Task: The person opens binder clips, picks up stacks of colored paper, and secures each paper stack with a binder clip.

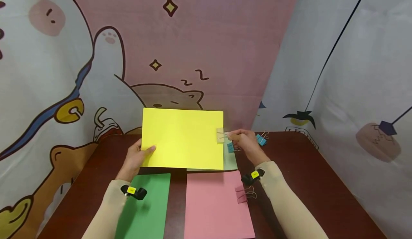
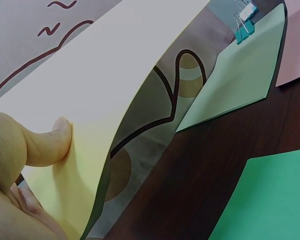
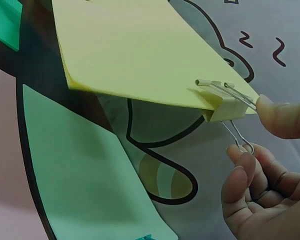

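Observation:
My left hand (image 1: pixel 136 158) grips the left edge of a yellow sheet stack (image 1: pixel 180 139), thumb on its front face, and holds it raised above the table. At the stack's right edge sits a pale yellow binder clip (image 1: pixel 220 135). My right hand (image 1: pixel 247 146) pinches the clip's wire handles, with the thumb on the upper handle and fingers at the lower one in the right wrist view. The clip's body (image 3: pixel 229 106) straddles the paper edge there. Partly hidden behind the yellow stack is light green paper (image 1: pixel 230 162) with a teal binder clip (image 1: pixel 230 148) at its right edge.
Pink paper (image 1: pixel 215 207) with a pink binder clip (image 1: pixel 242 194) lies at the front of the dark table (image 1: pixel 302 182). Green paper (image 1: pixel 148 203) lies left of it, partly under my left forearm. Another teal clip (image 1: pixel 261 139) is at the back edge, before a cartoon-printed cloth (image 1: pixel 231 53).

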`<state>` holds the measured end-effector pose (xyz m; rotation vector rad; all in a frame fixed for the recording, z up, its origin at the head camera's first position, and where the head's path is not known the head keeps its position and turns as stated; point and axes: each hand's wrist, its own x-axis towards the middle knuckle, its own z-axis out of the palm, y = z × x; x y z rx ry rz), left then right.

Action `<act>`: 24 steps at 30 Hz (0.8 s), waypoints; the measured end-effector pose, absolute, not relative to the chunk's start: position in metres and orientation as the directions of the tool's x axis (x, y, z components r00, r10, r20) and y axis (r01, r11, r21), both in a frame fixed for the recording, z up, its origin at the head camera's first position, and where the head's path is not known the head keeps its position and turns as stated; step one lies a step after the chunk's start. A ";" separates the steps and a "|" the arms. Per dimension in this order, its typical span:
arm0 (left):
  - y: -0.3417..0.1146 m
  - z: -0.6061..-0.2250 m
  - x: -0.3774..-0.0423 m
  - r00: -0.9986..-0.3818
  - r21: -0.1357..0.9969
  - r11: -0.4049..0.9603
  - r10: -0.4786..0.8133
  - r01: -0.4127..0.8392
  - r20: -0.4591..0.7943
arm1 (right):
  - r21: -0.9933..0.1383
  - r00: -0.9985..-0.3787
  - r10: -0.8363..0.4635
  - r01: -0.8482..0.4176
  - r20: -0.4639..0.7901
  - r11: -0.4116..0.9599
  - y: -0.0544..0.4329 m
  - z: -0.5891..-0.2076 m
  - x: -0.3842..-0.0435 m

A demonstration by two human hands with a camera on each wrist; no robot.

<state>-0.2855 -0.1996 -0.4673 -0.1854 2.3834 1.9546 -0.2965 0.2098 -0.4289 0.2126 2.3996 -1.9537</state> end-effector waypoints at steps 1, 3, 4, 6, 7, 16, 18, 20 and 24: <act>-0.200 -0.467 -0.285 -0.991 0.973 0.192 -0.060 -0.126 -0.116 | -0.970 -0.990 0.077 0.135 -0.122 0.201 0.209 -0.429 -0.297; -0.200 -0.467 -0.285 -0.991 0.974 0.189 -0.066 -0.126 -0.115 | -0.968 -0.988 0.073 0.146 -0.134 0.204 0.207 -0.430 -0.298; -0.200 -0.467 -0.285 -0.991 0.974 0.188 -0.070 -0.127 -0.116 | -0.967 -0.987 0.069 0.153 -0.142 0.204 0.207 -0.431 -0.298; -0.200 -0.467 -0.284 -0.990 0.974 0.186 -0.076 -0.131 -0.118 | -0.965 -0.985 0.062 0.168 -0.159 0.203 0.205 -0.432 -0.299; -0.201 -0.468 -0.284 -0.990 0.974 0.184 -0.079 -0.133 -0.120 | -0.964 -0.985 0.055 0.174 -0.166 0.199 0.205 -0.433 -0.300; -0.202 -0.469 -0.286 -0.989 0.973 0.191 -0.088 -0.131 -0.116 | -0.976 -0.986 -0.031 0.157 -0.163 0.152 0.207 -0.437 -0.301; -0.203 -0.468 -0.286 -0.989 0.971 0.198 -0.091 -0.134 -0.118 | -0.975 -0.986 -0.048 0.151 -0.161 0.164 0.207 -0.437 -0.302; -0.204 -0.468 -0.286 -0.987 0.967 0.209 -0.095 -0.144 -0.127 | -0.972 -0.985 -0.054 0.155 -0.167 0.175 0.206 -0.437 -0.303; -0.210 -0.465 -0.286 -0.986 0.958 0.238 -0.087 -0.162 -0.145 | -0.965 -0.983 -0.064 0.155 -0.171 0.212 0.203 -0.436 -0.304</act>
